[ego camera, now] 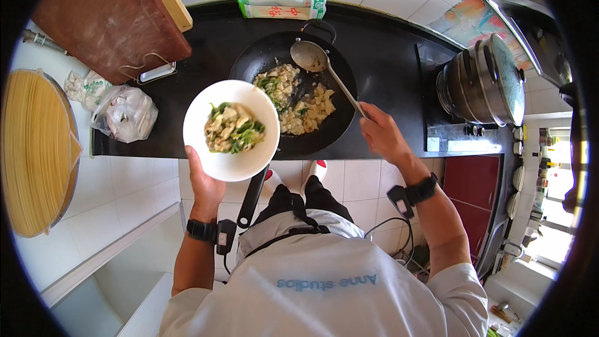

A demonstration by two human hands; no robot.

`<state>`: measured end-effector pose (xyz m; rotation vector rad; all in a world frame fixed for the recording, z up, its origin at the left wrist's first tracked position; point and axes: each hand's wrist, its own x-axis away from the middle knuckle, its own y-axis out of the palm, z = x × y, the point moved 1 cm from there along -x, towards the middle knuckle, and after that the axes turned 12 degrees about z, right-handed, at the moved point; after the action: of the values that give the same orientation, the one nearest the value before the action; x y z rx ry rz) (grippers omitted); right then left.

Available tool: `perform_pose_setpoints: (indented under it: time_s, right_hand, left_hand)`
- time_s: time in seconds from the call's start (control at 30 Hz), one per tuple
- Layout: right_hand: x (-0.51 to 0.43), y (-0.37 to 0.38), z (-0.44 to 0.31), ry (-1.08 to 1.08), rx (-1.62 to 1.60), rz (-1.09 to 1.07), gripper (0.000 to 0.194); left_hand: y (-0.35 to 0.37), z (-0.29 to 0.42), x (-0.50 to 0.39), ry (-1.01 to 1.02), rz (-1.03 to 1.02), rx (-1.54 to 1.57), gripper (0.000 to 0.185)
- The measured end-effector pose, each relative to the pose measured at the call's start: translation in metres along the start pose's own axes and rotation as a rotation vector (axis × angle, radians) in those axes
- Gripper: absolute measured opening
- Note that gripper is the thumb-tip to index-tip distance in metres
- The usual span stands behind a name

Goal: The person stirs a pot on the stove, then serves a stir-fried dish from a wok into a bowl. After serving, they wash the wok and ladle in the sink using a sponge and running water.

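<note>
My left hand (206,187) grips the rim of a white bowl (229,167), which holds a heap of cooked pale chunks and green leaves (234,128). The bowl is over the left front edge of a black wok (327,138) and hides part of it. In my right hand (384,133) is the handle of a metal ladle (310,55). The ladle's head lies over the far side of the wok, with a little residue in it. More of the same pale, leafy food (299,103) is spread on the wok's bottom.
A stacked metal steamer pot (482,82) stands on the stove at right. At left are a cutting board (112,18), a tied plastic bag (124,114) and a round woven tray (40,150). A noodle packet (283,8) lies by the wall. The wok's handle (252,199) juts past the counter edge.
</note>
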<state>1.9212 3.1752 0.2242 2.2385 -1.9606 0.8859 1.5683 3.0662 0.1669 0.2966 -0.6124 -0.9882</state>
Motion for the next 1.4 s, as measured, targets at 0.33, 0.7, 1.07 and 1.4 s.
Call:
perform_pose_setpoints:
  time_s: [0.33,0.7,1.07,1.4]
  right_hand:
    - [-0.031,0.053,0.029,-0.578,0.485,0.027,0.035]
    - [0.002,0.018,0.021,-0.210,0.592,0.157,0.029]
    - [0.032,0.054,0.029,0.562,-0.402,-0.377,0.017]
    - [0.031,0.061,0.039,0.705,-0.710,-0.491,0.020]
  left_hand:
    - [-0.034,0.004,0.029,-0.054,0.138,-0.001,0.063]
    - [-0.042,-0.001,0.023,-0.060,0.140,0.020,0.064]
    - [-0.047,-0.003,0.023,-0.038,0.152,0.000,0.063]
    - [-0.050,0.005,0.023,-0.013,0.198,-0.007,0.062]
